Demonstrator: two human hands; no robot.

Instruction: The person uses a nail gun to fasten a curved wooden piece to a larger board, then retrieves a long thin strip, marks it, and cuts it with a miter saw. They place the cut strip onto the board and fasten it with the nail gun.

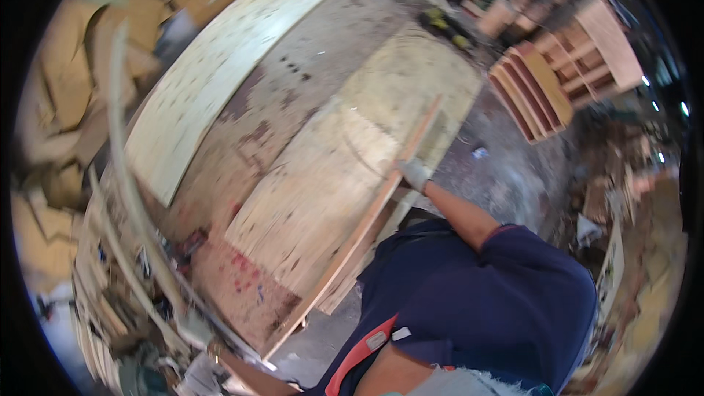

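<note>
A long, narrow wooden board (345, 253) stands along the near edge of the worktable, slanting from lower left to upper right. My right hand (415, 174), in a pale glove, is closed around it toward its far end. Beyond it, pale plywood sheets (308, 198) lie flat on the table. At lower left, my left hand (195, 330), also gloved, is at the near end of a long, pale wooden strip (123, 132) and appears closed on it. Its fingers are blurred. The strip runs up along the table's left side and looks curved in this view.
Another long plywood panel (242, 66) lies across the far left of the stained worktable (242, 136). Brown sheet scraps (70, 66) are heaped at left. Wooden compartment units (532, 92) stand on the floor at upper right. Wood pieces are piled at right.
</note>
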